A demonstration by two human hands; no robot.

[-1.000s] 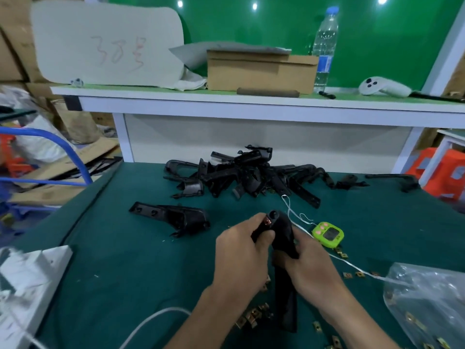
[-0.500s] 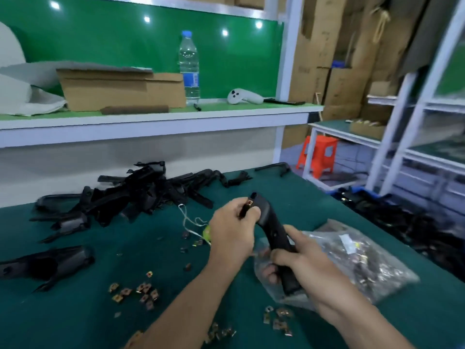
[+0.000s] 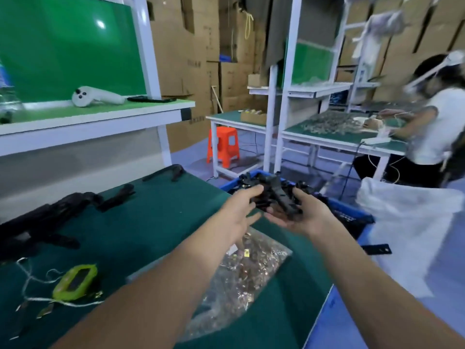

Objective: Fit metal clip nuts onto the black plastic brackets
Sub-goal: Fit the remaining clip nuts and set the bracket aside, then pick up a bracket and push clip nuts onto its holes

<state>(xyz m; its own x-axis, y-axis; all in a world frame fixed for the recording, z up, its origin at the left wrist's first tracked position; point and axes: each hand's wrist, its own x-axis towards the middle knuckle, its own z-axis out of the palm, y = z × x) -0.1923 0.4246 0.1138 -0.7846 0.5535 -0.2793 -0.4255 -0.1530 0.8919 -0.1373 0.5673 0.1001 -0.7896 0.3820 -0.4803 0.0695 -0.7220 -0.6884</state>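
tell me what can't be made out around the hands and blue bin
Head view:
- Black bracket: motion blur; no clip nut can be confirmed on it.
- Left hand: blurred, grip unclear.
- Blue bin: contents largely behind bracket and right hand.
- Bag of clip nuts: partly under the left forearm, nuts uncountable.
- Bottle: cut by left edge.
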